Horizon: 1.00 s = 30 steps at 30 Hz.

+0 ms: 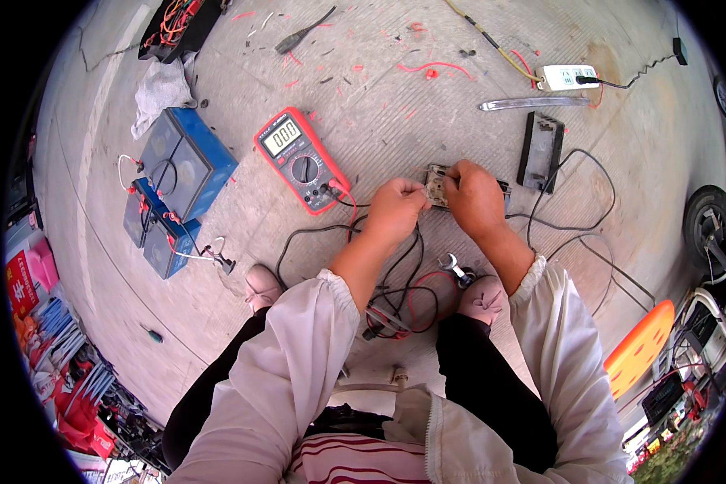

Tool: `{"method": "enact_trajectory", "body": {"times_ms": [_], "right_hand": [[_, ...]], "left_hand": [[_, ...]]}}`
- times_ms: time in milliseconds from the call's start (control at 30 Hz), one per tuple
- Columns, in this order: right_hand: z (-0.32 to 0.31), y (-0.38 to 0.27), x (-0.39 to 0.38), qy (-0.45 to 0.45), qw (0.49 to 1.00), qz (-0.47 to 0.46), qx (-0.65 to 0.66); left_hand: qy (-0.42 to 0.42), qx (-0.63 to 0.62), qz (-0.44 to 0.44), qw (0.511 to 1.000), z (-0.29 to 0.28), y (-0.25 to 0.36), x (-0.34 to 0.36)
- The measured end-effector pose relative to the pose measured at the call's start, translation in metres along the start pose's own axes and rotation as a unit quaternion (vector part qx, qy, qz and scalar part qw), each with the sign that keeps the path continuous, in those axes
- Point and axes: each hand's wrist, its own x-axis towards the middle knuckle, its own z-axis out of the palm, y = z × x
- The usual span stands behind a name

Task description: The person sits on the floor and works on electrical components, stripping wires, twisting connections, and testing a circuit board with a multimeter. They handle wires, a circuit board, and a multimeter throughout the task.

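An opened electronic unit, with a circuit board (436, 185) showing in its dark case, lies on the floor in front of me. At its left end my left hand (397, 211) is closed in a pinch; what sits between the fingertips is too small to make out. My right hand (477, 198) reaches over the unit from the right, its fingers curled together at the board, hiding much of it and whatever they grip. Just left of my hands lies a red and grey multimeter (302, 160), its display lit and a red lead plugged in.
Blue batteries (187, 161) wired together stand left. A black case half (540, 152) lies right, below a white power strip (569, 77). A wrench (457, 269) and tangled cables (395, 310) lie by my feet. Farther off are a soldering iron (302, 32) and wire scraps.
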Motion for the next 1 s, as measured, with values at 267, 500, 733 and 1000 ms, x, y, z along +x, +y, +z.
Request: {"method": "enact_trajectory", "body": {"times_ms": [267, 500, 733, 1000], "right_hand": [[-0.008, -0.003, -0.009, 0.009, 0.998, 0.007, -0.059], [-0.003, 0.000, -0.009, 0.023, 0.999, -0.018, -0.031], [-0.003, 0.008, -0.004, 0.064, 0.987, -0.139, -0.045], [-0.013, 0.019, 0.008, 0.071, 0.927, -0.340, -0.140]], "left_hand": [[0.017, -0.050, 0.002, 0.999, 0.018, -0.008, 0.012], [-0.006, -0.048, -0.024, 0.999, 0.016, -0.010, 0.023], [-0.034, -0.068, -0.034, 0.997, 0.014, -0.007, 0.028], [-0.042, -0.064, -0.069, 0.995, 0.011, 0.010, 0.025]]}}
